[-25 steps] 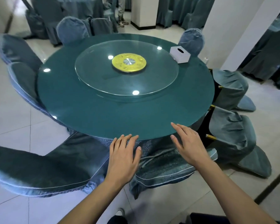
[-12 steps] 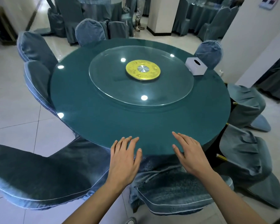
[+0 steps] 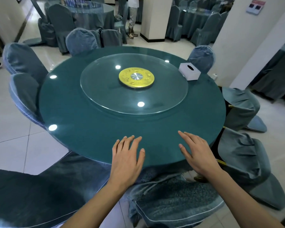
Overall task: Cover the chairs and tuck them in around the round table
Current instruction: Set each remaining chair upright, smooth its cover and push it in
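Note:
A round teal table (image 3: 82,122) fills the middle of the view, with a glass turntable (image 3: 163,99) and a gold disc (image 3: 136,77) at its centre. My left hand (image 3: 127,159) and my right hand (image 3: 197,152) hover flat, fingers apart, over the table's near edge, holding nothing. Below them a chair in a blue cover (image 3: 174,204) stands pushed under the table. A second covered chair (image 3: 28,195) sits at the lower left. Two chairs at the right (image 3: 242,162) (image 3: 240,106) wear loose, rumpled covers with gold frame showing.
A white tissue box (image 3: 189,73) rests on the table's far right. Covered chairs ring the left side (image 3: 23,89) and far side (image 3: 81,41). A white pillar (image 3: 246,46) stands to the right. More covered tables and a standing person (image 3: 132,17) are behind.
Both hands have moved forward from the chair back to over the table's near edge, and my view has tilted up, showing more of the room behind.

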A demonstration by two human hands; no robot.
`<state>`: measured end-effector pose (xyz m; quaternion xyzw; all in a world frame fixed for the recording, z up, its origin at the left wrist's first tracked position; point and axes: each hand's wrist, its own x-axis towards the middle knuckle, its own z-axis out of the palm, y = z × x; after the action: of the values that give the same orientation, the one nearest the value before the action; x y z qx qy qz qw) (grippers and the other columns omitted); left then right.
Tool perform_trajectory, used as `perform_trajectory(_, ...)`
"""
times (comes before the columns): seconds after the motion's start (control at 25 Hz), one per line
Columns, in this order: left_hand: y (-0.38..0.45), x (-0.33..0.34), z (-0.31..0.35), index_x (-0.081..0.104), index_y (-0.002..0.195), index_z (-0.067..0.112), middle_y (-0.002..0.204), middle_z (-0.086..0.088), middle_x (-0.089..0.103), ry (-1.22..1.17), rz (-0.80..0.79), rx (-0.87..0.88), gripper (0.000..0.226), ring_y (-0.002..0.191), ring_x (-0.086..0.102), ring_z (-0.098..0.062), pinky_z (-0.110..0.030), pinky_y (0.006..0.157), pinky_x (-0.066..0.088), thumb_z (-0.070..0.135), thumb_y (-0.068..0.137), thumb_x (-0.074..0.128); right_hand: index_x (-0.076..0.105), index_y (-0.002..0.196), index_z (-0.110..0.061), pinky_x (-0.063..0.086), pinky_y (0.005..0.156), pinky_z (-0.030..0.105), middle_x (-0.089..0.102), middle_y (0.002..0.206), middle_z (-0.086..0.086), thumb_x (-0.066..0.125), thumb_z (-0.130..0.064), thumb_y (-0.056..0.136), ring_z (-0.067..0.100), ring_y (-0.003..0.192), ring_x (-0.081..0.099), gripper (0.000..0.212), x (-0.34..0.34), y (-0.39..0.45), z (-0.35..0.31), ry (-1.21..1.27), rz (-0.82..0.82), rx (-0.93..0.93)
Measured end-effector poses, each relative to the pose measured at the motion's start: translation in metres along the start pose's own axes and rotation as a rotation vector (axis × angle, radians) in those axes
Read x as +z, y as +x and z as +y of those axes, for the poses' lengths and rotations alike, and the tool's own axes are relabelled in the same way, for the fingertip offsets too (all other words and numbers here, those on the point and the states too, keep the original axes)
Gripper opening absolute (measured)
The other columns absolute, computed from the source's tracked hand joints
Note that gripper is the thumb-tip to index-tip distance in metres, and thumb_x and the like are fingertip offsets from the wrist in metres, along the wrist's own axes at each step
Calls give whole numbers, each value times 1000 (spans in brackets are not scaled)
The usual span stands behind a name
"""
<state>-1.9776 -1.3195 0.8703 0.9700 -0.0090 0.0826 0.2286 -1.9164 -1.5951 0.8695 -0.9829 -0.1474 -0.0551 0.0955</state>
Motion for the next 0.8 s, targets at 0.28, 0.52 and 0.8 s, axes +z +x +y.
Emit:
perform_trajectory(0.28, 15, 30, 31, 47, 143, 27, 148, 2, 48, -6, -15, -11, 54, 141, 36, -21, -43, 122, 18, 47, 98, 24, 34, 153, -29, 35, 112, 38, 50, 145, -2, 35, -48, 103, 16, 133, 44, 54, -7, -2, 49, -19, 2, 23)
perform_trajectory(0.52, 16, 61, 73, 46, 144, 26, 149, 0, 47, -7, -34, -50, 58, 142, 36, -22, -44, 122, 18, 48, 98, 21, 33, 154, -28, 34, 115, 40, 48, 147, 1, 39, -45, 103, 18, 135, 43, 54, -9, -11, 101, 4, -18, 20)
perform_trajectory(0.8, -33, 97, 109, 38, 151, 29, 155, -2, 38, 57, -156, -58, 61, 144, 33, -24, -46, 122, 18, 57, 98, 25, 27, 156, -31, 26, 119, 37, 41, 153, 0, 31, -51, 103, 16, 139, 38, 57, 9, -52, 146, 44, -152, -75)
